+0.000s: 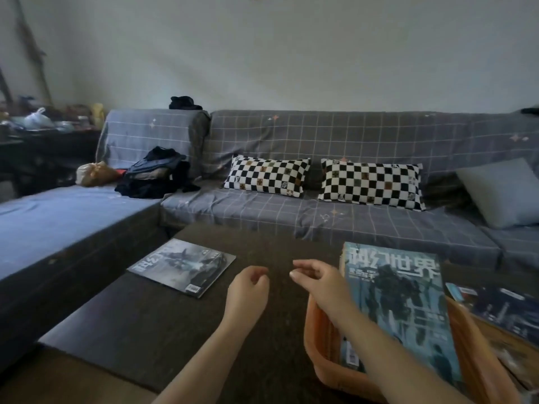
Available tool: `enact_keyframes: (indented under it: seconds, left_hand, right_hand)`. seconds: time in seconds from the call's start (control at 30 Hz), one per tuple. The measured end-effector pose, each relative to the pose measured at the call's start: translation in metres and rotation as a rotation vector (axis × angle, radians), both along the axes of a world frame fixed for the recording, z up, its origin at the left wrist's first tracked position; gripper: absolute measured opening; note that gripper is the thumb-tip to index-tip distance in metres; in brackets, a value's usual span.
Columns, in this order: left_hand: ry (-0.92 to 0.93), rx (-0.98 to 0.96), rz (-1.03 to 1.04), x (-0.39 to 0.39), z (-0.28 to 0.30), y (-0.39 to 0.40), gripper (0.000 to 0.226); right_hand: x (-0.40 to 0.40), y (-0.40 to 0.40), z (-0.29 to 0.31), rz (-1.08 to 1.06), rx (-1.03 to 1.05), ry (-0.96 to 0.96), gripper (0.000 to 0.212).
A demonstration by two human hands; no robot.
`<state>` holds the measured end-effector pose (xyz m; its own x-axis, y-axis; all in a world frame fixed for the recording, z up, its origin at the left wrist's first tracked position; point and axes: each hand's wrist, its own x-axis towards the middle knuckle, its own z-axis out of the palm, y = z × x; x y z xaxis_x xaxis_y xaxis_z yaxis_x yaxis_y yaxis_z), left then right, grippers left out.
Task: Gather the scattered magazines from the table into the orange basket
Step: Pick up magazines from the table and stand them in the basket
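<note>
Bare skin first: both hands hang over the dark table [151, 325] with nothing in them. Left hand [248, 290] has its fingers loosely curled, relaxed, not gripping anything. Right hand [319, 282] is about the same, fingers loosely bent with the thumb near the fingertips, and that forearm crosses in front of the orange basket [316, 342], so the basket's near-left side is partly covered. The basket's bottom edge also runs off the frame.

Magazine count: three that I can make out. A teal magazine [402, 310] is the top of a stack standing tilted in the basket, long axis running away from the camera, title end at the far side and the lettering reads upside down from here. How many are under it I can't tell, only the page edges show at the left. A grey magazine [183, 265] lies flat on the table left of the hands, well apart from the basket, turned diagonally, barcode corner toward the camera. A dark magazine [501, 307] sits right of the basket, cut off by the frame edge and too blurry to read.

Behind the table, a grey checked sofa [364, 135] holds two checkerboard pillows [267, 176] and one plain pillow [504, 192].
</note>
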<state>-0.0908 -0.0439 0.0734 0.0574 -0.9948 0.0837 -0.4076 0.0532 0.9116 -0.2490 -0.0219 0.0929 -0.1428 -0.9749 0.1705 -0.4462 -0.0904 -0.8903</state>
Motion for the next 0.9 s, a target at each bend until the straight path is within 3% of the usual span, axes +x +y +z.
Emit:
enact_keyframes:
  seconds: [0.27,0.57,0.73,0.9]
  left_hand:
    - [0.007,0.108,0.263,0.083,-0.038,-0.076,0.036]
    - [-0.471,0.179,0.477,0.115,-0.103,-0.131,0.043]
    - [-0.473,0.151,0.517,0.118,-0.115,-0.136,0.054]
    - [-0.369,0.127,0.534,0.120,-0.113,-0.136,0.054]
  right_hand:
    - [0.085,-0.135,-0.039,0.167,0.138,0.142,0.031]
    - [0.121,-0.244,-0.113,0.164,0.254,0.393,0.046]
    - [0.139,-0.280,-0.128,0.165,0.235,0.555,0.068]
    - [0.148,-0.283,-0.126,0.151,0.259,0.730,0.078]
